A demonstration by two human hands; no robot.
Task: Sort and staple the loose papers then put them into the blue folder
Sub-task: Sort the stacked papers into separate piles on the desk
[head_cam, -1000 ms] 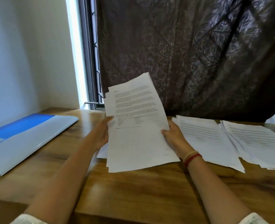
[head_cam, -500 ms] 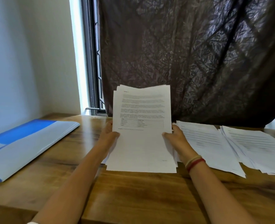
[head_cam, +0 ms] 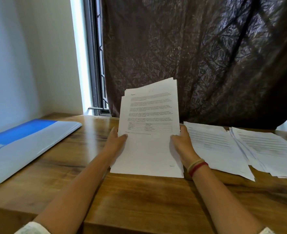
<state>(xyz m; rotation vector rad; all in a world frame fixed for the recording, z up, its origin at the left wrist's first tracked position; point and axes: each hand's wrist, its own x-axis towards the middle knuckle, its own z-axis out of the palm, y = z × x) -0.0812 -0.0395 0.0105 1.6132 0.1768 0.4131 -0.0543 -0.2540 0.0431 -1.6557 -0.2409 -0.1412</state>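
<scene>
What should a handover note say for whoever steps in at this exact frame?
Left hand and right hand each grip one side of the paper stack, held upright over the table.
Blue folder lies at the left; two more paper piles lie at the right.
Done: one stack gathered, top edges uneven.
Left: staple it, handle the other piles, file everything in the folder.

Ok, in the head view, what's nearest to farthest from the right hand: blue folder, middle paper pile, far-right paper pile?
1. Middle paper pile, just right of the right hand.
2. Far-right paper pile, farther right.
3. Blue folder, far left.
</scene>
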